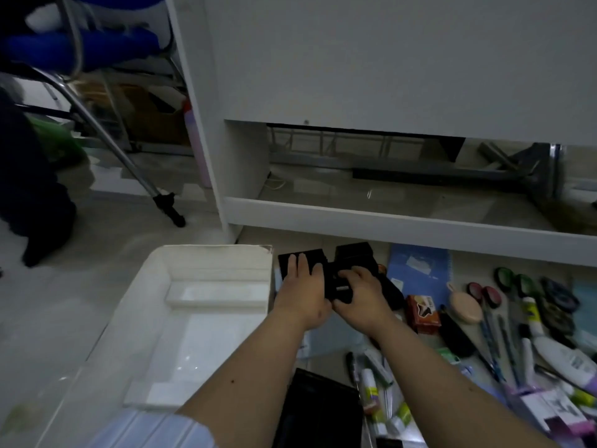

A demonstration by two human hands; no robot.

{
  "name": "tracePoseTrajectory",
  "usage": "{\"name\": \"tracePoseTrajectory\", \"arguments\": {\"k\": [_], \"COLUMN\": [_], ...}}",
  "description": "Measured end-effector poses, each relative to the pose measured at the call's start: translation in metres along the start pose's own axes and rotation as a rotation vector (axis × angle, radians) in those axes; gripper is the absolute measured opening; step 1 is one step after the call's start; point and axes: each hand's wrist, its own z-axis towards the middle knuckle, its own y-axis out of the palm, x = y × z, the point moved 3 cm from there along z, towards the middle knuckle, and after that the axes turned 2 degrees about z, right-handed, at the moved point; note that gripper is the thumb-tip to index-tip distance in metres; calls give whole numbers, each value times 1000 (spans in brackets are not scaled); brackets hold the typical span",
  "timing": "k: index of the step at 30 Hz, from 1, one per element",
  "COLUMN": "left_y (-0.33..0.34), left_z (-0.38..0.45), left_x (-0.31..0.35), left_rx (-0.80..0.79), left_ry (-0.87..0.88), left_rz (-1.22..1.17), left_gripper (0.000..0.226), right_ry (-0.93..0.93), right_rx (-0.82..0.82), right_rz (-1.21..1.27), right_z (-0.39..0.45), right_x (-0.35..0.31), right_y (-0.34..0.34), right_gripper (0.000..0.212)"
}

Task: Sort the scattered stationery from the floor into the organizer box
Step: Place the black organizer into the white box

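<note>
Both hands are down on the floor working a pile of black boxy items point(342, 270) right next to the white organizer box point(181, 318): the left hand point(303, 286) lies flat with straight fingers on one piece, and the right hand point(361, 294) has its grip curled around another (too dark to tell what they are). The remaining stationery, including scissors point(517, 286), glue sticks point(370, 388) and a small orange box point(423, 313), lies scattered on the floor to the right.
</note>
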Motion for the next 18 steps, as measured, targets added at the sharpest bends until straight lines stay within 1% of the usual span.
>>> {"name": "tracePoseTrajectory", "arguments": {"k": [4, 7, 10, 13, 15, 18], "left_y": [22, 33, 40, 40, 40, 38], "left_z": [29, 41, 46, 47, 45, 39], "left_x": [5, 7, 9, 9, 9, 9], "left_rx": [-77, -95, -99, -29, -5, 47], "left_ry": [-13, -47, -81, -101, -89, -48], "left_rz": [24, 9, 6, 42, 48, 66], "left_gripper": [69, 53, 40, 30, 27, 24], "right_ry": [42, 61, 42, 12, -19, -47], "right_rx": [-66, -109, -60, 35, 56, 51], "right_rz": [-120, -190, -260, -302, -296, -256], "right_z": [24, 34, 38, 37, 35, 28], "right_x": [26, 35, 44, 49, 49, 46], "right_y": [3, 8, 16, 21, 20, 13], "right_gripper": [80, 84, 78, 66, 60, 57]}}
